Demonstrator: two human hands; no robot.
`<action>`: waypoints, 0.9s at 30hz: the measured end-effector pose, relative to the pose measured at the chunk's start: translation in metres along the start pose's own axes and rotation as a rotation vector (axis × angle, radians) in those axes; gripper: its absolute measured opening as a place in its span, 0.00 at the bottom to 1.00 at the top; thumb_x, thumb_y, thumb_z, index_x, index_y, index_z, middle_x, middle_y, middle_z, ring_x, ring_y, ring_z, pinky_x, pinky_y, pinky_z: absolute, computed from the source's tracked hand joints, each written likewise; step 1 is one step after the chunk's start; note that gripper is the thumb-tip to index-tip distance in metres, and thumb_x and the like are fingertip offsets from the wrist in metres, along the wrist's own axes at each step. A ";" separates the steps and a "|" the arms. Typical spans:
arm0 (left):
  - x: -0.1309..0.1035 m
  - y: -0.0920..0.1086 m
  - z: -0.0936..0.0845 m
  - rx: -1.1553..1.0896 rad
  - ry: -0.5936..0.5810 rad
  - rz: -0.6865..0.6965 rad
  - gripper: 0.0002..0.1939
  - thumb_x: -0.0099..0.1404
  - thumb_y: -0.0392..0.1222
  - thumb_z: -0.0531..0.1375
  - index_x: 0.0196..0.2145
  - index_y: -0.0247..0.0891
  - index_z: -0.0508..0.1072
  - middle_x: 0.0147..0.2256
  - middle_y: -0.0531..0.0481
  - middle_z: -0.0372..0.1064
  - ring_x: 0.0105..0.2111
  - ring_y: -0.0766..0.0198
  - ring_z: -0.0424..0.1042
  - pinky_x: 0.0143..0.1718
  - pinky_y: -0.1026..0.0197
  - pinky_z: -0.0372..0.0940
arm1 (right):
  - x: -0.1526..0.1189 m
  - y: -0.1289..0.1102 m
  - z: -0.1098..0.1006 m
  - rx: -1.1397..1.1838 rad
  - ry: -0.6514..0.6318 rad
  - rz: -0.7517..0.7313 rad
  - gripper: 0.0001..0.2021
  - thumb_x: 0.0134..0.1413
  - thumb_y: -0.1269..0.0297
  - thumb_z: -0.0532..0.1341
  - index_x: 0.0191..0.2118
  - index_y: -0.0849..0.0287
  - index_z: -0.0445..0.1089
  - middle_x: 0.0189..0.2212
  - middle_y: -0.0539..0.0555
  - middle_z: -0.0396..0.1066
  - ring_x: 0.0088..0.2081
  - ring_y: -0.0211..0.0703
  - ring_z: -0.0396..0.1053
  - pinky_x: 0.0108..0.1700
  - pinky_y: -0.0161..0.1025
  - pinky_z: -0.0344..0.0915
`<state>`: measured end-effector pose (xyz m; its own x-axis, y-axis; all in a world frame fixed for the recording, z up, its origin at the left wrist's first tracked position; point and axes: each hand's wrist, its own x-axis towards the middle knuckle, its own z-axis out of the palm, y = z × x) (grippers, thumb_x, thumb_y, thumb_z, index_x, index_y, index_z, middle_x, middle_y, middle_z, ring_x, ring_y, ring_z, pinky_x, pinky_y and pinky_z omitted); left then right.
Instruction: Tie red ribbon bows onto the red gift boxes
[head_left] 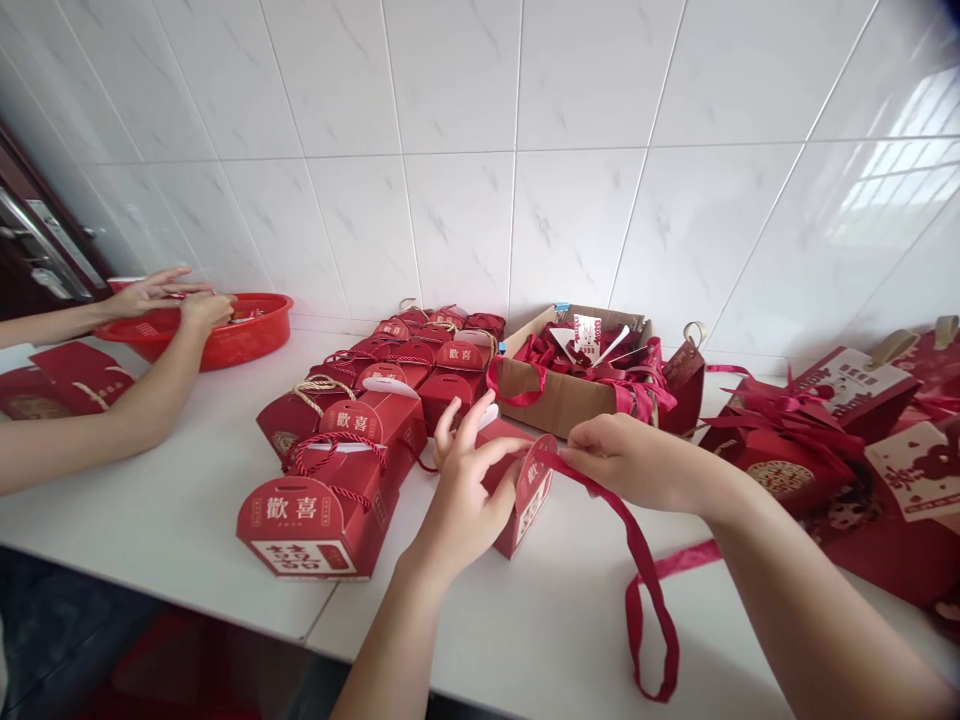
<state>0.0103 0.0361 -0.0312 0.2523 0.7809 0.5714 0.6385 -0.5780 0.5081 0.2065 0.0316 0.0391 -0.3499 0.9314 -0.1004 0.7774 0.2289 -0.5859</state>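
Note:
A small red gift box stands on the white table between my hands, its rounded top flap raised. My left hand has its thumb and index finger closed on the box's upper edge, with the other fingers spread. Just right of the flap, my right hand pinches a dark red ribbon close to the flap. One end of the ribbon meets the flap, and the rest hangs in a loop over the table.
Rows of red boxes with cords stand to the left. Behind is a cardboard box of ribbons. Beribboned red boxes crowd the right. At far left, another person's hands work over a red basin.

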 end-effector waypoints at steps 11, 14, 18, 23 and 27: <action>0.001 -0.007 -0.002 -0.046 0.028 0.033 0.09 0.64 0.38 0.57 0.36 0.46 0.78 0.57 0.51 0.62 0.64 0.51 0.46 0.60 0.44 0.55 | 0.006 -0.007 0.017 0.124 0.034 -0.097 0.17 0.60 0.55 0.50 0.22 0.57 0.52 0.19 0.46 0.48 0.21 0.34 0.44 0.21 0.35 0.43; 0.002 -0.009 -0.001 -0.020 0.117 0.062 0.10 0.64 0.36 0.57 0.34 0.45 0.78 0.53 0.50 0.67 0.62 0.53 0.51 0.59 0.46 0.58 | 0.005 -0.007 0.016 0.083 0.060 -0.087 0.17 0.60 0.54 0.50 0.23 0.58 0.56 0.20 0.47 0.54 0.21 0.35 0.48 0.22 0.35 0.46; 0.004 -0.007 0.002 0.025 0.388 0.138 0.08 0.62 0.35 0.59 0.34 0.45 0.78 0.44 0.48 0.71 0.55 0.55 0.61 0.55 0.49 0.62 | 0.007 -0.006 0.013 0.026 0.258 -0.069 0.16 0.56 0.49 0.55 0.27 0.58 0.63 0.26 0.51 0.66 0.27 0.39 0.60 0.26 0.36 0.54; 0.005 0.000 0.003 0.006 0.509 0.192 0.08 0.62 0.36 0.60 0.36 0.47 0.78 0.41 0.49 0.70 0.50 0.57 0.65 0.50 0.54 0.67 | 0.017 -0.005 0.015 0.233 0.189 -0.310 0.17 0.55 0.48 0.58 0.34 0.58 0.71 0.37 0.54 0.69 0.39 0.43 0.65 0.40 0.39 0.62; 0.005 -0.006 0.000 0.052 0.493 0.073 0.15 0.60 0.40 0.62 0.46 0.45 0.73 0.46 0.46 0.67 0.51 0.55 0.65 0.53 0.52 0.62 | 0.013 -0.007 0.008 0.533 0.194 -0.352 0.15 0.53 0.51 0.61 0.31 0.60 0.69 0.28 0.51 0.68 0.31 0.39 0.66 0.35 0.37 0.63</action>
<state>0.0077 0.0435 -0.0309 -0.0677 0.5270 0.8471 0.6705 -0.6047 0.4298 0.1920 0.0402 0.0355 -0.3965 0.8722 0.2863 0.2517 0.4032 -0.8798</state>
